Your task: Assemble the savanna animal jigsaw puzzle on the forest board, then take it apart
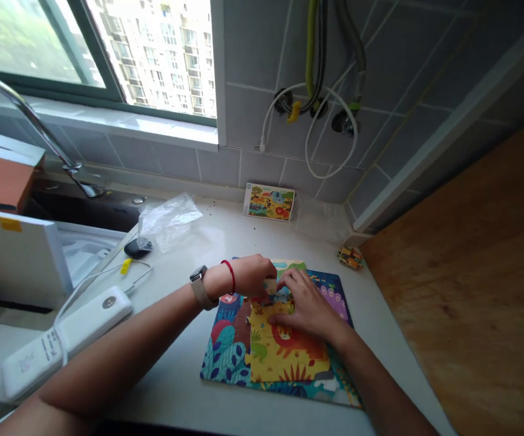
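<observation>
A yellow jigsaw puzzle [268, 363] with a lion and a green crocodile lies partly assembled on top of a larger blue-teal jungle picture board [225, 354]. My left hand [253, 275], with a watch and a red cord at the wrist, pinches a small puzzle piece [270, 286] at the puzzle's upper left part. My right hand [307, 306] rests on the puzzle's upper right, fingers spread and curved, thumb above the lion. Its fingertips are close to the piece in my left hand. The hands hide part of the puzzle's upper half.
A picture card [270, 202] leans by the tiled wall. Several stacked puzzle pieces [350, 258] lie near the right corner. Left are a clear plastic bag [169, 219], a black mouse-like object [137, 248], a white power strip [66, 342], and a sink with a faucet [39, 124]. A wooden panel [480, 272] borders the right.
</observation>
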Demonstrator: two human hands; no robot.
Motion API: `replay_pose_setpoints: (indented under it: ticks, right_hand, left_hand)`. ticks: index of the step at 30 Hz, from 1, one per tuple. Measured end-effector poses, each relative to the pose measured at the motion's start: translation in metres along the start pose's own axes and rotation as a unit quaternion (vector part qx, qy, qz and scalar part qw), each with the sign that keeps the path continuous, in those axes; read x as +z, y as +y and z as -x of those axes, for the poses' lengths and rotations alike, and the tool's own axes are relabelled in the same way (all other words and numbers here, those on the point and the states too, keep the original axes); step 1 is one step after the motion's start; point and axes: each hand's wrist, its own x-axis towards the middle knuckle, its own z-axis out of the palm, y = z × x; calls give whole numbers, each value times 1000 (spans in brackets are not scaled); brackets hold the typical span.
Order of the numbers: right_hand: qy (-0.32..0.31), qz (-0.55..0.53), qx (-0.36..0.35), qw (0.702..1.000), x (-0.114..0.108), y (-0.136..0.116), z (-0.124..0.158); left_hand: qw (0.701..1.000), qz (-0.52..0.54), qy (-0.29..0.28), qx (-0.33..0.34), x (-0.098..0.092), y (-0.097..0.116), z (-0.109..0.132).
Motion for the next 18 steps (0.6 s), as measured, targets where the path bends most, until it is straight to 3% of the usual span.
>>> replay_pose_setpoints:
  ticks: [6, 10, 14, 18]
  right_hand:
    - [-1, 12, -4, 1000, 6, -4, 1]
    - [-5, -19, -21, 1000, 4, 4, 1]
    - [-24, -94, -67, 993, 0, 16, 2]
    - [9, -120, -75, 990, 1, 21, 1]
  left_hand:
    - [998, 30, -34, 51, -11, 0, 6]
    - [993, 78, -78, 43, -19, 3, 11]
    - [989, 52, -142, 6, -5, 11, 7]
    - [992, -40, -118, 22, 16, 22, 0]
